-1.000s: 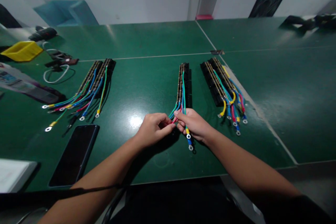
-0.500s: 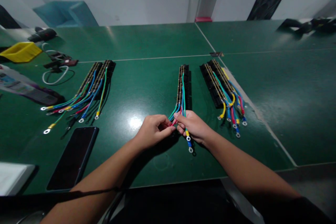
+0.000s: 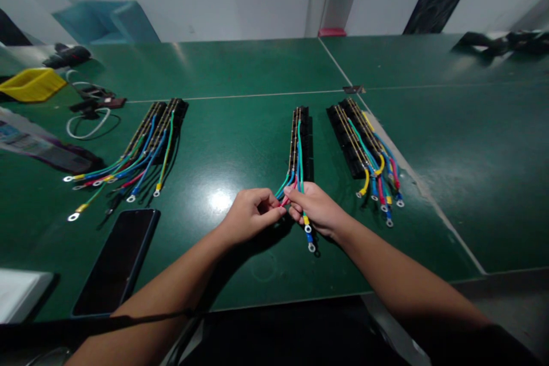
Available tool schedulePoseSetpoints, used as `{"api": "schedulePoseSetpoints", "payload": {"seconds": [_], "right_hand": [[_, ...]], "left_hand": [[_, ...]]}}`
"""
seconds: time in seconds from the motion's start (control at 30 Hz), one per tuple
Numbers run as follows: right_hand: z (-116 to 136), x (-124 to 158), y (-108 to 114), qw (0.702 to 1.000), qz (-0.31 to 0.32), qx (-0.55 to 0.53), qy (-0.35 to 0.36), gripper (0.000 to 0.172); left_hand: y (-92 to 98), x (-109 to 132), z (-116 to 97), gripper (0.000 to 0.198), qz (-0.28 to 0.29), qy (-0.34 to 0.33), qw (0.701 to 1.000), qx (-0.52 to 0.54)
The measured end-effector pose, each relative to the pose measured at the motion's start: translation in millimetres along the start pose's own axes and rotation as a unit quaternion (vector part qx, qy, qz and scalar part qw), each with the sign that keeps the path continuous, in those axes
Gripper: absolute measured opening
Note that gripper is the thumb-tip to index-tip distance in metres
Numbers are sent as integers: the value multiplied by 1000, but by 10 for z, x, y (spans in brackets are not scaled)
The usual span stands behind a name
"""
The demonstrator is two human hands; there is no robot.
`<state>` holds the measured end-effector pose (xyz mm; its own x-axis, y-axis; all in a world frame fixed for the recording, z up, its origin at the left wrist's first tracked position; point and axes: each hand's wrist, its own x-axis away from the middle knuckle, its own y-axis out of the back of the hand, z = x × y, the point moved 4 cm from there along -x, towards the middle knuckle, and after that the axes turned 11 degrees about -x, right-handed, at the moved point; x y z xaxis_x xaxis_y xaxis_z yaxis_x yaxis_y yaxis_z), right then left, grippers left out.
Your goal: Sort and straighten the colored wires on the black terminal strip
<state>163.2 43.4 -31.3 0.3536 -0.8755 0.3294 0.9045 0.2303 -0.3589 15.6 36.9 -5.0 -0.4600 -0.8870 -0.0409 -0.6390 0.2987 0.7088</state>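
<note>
In the middle of the table lies a long black terminal block (image 3: 305,140) with brass-coloured strips, its wires running toward me. My left hand (image 3: 251,216) pinches a red wire (image 3: 285,201) between thumb and fingertips. Close beside it, my right hand (image 3: 321,210) has its thumb and fingers closed on the same red wire. A green wire (image 3: 299,151) passes by the right fingers. Below them hang a yellow-sleeved ring terminal (image 3: 307,227) and a blue-sleeved ring terminal (image 3: 311,246). The wires' other ends at the left hand are hidden by its fingers.
Two wired terminal blocks (image 3: 343,134) lie to the right, and another wired pair (image 3: 165,126) to the left. A phone (image 3: 118,263), a plastic bottle (image 3: 47,146), a yellow bin (image 3: 32,84) and a white cable (image 3: 88,136) occupy the left side of the green table (image 3: 240,148).
Both hands keep their hold on the red wire with hardly any movement. The view has shifted very slightly.
</note>
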Motion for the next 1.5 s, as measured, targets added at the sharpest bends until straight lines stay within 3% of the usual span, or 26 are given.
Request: {"api": "schedulePoseSetpoints", "payload": {"seconds": [0.27,0.5,0.73,1.03,1.3,1.5], "right_hand": [[39,21,-44,1000,-3,-20,-11,28],[10,6,-19,1000,-10,-3,-11,28],[9,6,-24,1000,-4,9,-13,29],[24,20,-38,999,-19,21,-15,30],[31,11,-48,999,-12,30,-31,31],[18,13,-46,1000,-11,-2,-21,31]], "left_hand": [[12,-5,-28,26,-12,-55,997,-59],[-9,0,-14,20,-23,-62,997,-50],[4,11,-61,21,-26,-97,987,-128],[-15,26,-69,18,-38,-89,988,-118],[-28,37,-87,18,-34,-124,978,-167],[-20,23,-75,17,-33,-92,986,-133]]}}
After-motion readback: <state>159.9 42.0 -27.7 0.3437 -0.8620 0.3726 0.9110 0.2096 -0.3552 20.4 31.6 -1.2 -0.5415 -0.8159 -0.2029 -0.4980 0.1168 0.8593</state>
